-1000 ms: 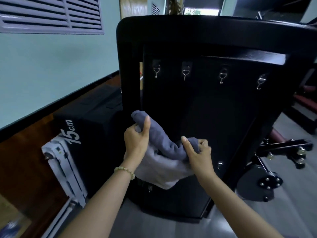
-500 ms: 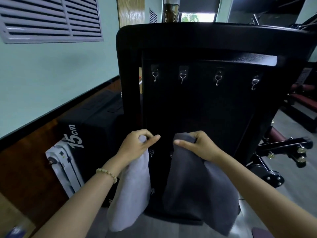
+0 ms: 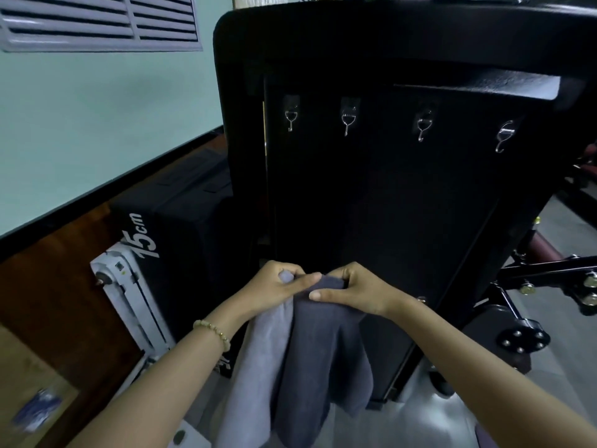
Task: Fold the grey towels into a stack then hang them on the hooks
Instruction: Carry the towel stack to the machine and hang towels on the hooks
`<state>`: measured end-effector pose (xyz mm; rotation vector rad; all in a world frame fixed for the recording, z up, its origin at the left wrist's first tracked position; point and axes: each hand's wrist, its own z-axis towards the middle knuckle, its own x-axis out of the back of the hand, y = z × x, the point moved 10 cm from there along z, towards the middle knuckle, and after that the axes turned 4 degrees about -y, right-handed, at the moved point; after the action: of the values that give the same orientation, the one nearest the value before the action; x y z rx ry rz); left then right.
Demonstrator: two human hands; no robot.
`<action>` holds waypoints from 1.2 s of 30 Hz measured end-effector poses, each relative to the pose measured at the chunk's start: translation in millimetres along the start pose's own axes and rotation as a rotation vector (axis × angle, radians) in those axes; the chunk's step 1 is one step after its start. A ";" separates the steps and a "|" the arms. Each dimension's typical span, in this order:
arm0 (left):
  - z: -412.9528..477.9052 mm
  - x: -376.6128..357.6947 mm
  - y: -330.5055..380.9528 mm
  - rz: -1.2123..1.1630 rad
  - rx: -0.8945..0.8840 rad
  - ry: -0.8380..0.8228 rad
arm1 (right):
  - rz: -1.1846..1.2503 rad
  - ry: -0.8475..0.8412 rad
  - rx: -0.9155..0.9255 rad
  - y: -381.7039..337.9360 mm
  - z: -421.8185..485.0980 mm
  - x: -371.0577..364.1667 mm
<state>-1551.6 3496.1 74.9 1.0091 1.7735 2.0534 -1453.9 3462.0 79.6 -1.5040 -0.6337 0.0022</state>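
Both forearms reach forward and converge, the left hand and right hand touching, fingers curled, gripping the lighter grey towel and darker grey towel respectively.

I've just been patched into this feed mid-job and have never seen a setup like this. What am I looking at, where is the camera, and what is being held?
No machine here: a person works with bare hands, and the one camera sits on their head, looking forward and down. The left hand grips the top of a lighter grey towel; the right hand pinches the top of a darker grey towel beside it. Both towels hang down, hands close together. Above, four metal hooks sit in a row on a black panel, all bare.
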 end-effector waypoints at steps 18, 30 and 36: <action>76.5 83.3 -257.0 -0.147 0.205 0.082 | 0.288 0.310 -0.103 206.3 139.6 -38.4; 178.1 104.0 -306.4 0.028 -0.169 0.212 | 0.041 0.598 0.025 273.7 210.8 16.8; 178.3 91.5 -348.7 -0.039 -0.152 0.482 | -0.371 0.790 0.074 295.3 213.8 6.7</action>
<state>-1591.2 3768.2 -218.5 0.4552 1.7800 2.5141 -1419.7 3690.2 -202.7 -1.1636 -0.2499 -0.8053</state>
